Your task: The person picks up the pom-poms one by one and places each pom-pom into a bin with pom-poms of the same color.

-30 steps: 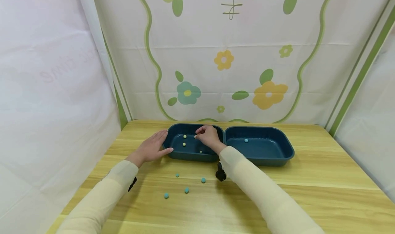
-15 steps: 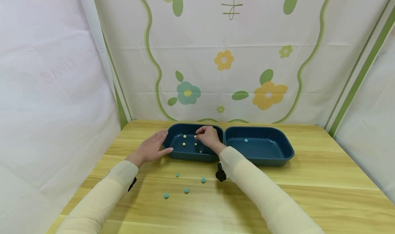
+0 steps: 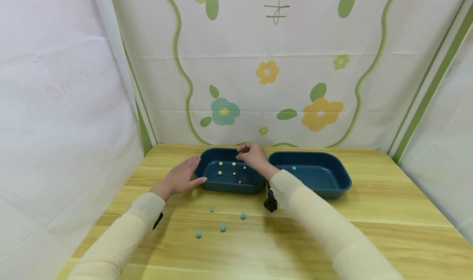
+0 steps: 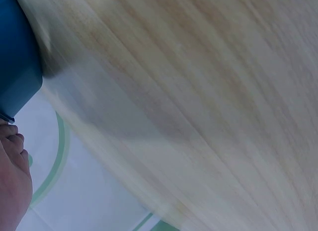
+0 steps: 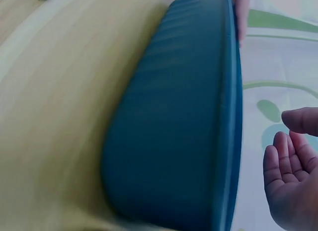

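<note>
My left hand (image 3: pixel 179 177) rests on the left end of the left dark blue tray (image 3: pixel 229 187), fingers straight along the rim and thumb near its front edge. Several small pale yellow balls (image 3: pixel 234 164) lie apart on that tray's floor. Over the tray's back right part hovers my right hand (image 3: pixel 253 154), its fingers loosely bent. In the right wrist view, the right hand (image 5: pixel 293 176) shows a gap between thumb and fingers, with nothing visible in it. Only part of the left hand (image 4: pixel 12 176) appears in the left wrist view, beside the tray's corner.
A second dark blue tray (image 3: pixel 332 192) stands against the first on the right, with one small blue ball (image 3: pixel 294 168) inside. Several blue balls (image 3: pixel 223 228) lie on the wooden table (image 3: pixel 177 259) in front of the left tray. A printed curtain (image 3: pixel 236 74) hangs behind.
My right hand has lifted and moved slightly back and right, away from the yellow balls. More of these balls now show on the tray floor. The left hand keeps its place.
</note>
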Demonstrator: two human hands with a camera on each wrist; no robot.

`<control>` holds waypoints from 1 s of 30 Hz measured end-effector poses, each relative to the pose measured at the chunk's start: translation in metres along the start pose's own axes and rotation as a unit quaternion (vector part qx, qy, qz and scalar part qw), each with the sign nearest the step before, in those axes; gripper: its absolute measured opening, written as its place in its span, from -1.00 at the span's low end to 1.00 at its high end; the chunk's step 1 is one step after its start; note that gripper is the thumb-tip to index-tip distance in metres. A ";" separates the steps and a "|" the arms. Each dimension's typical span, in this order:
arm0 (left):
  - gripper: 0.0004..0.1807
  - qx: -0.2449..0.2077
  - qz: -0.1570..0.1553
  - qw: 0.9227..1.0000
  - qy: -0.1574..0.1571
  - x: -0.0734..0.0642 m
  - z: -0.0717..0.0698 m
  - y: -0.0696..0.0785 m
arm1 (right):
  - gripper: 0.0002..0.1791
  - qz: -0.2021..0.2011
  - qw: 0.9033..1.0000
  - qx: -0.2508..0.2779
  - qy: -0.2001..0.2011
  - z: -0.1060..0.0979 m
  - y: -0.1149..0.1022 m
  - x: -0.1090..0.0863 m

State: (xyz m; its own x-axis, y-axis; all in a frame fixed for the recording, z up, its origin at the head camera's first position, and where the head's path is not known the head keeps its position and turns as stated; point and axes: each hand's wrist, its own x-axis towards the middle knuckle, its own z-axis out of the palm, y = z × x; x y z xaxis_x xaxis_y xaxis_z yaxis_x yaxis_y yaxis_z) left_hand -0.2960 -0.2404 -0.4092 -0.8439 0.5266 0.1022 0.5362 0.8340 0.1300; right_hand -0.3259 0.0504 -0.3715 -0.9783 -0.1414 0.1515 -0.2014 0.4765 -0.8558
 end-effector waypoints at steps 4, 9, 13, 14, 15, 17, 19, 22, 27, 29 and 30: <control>-0.04 -0.001 -0.002 1.000 0.000 0.000 0.000 0.000 | -0.84 -0.015 1.000 0.004 -0.011 -0.011 -0.001 -0.003; -0.05 -0.002 -0.002 1.000 -0.001 0.000 0.000 0.001 | -0.84 -0.031 0.999 0.003 -0.018 -0.028 0.003 -0.010; -0.05 -0.003 -0.003 1.000 -0.004 -0.001 -0.002 0.002 | -0.83 -0.035 0.999 -0.008 -0.016 -0.042 0.007 -0.015; -0.05 -0.005 -0.004 1.000 -0.005 -0.001 -0.002 0.003 | -0.83 -0.034 0.999 -0.010 -0.014 -0.046 0.008 -0.016; -0.05 -0.005 -0.004 1.000 -0.005 -0.001 -0.002 0.003 | -0.82 -0.034 0.999 -0.013 -0.012 -0.050 0.009 -0.018; -0.05 -0.006 -0.003 1.000 -0.005 -0.001 -0.002 0.003 | -0.82 -0.033 0.999 -0.017 -0.008 -0.058 0.011 -0.021; -0.05 -0.004 -0.003 1.000 -0.004 -0.001 -0.002 0.002 | -0.81 -0.033 0.999 -0.020 -0.007 -0.066 0.013 -0.025; -0.05 -0.004 -0.002 1.000 -0.002 -0.001 -0.002 0.001 | -0.81 -0.037 0.999 -0.025 -0.001 -0.076 0.016 -0.030; -0.04 -0.001 0.001 1.000 0.002 0.000 -0.001 0.000 | -0.81 -0.040 0.999 -0.029 0.007 -0.093 0.028 -0.039; -0.03 -0.002 0.003 1.000 0.003 0.000 0.000 0.000 | -0.82 -0.039 0.999 -0.035 0.007 -0.100 0.033 -0.044; -0.03 -0.002 0.003 1.000 0.002 0.000 0.000 0.000 | -0.82 -0.038 0.999 -0.038 0.006 -0.103 0.035 -0.046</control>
State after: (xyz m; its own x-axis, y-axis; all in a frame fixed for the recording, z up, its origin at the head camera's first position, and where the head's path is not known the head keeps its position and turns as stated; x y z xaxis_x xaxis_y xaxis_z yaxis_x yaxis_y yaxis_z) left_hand -0.2964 -0.2405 -0.4088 -0.8403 0.5315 0.1072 0.5419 0.8300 0.1325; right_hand -0.2933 0.1631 -0.3575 -0.9607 -0.1683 0.2206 -0.2769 0.5302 -0.8014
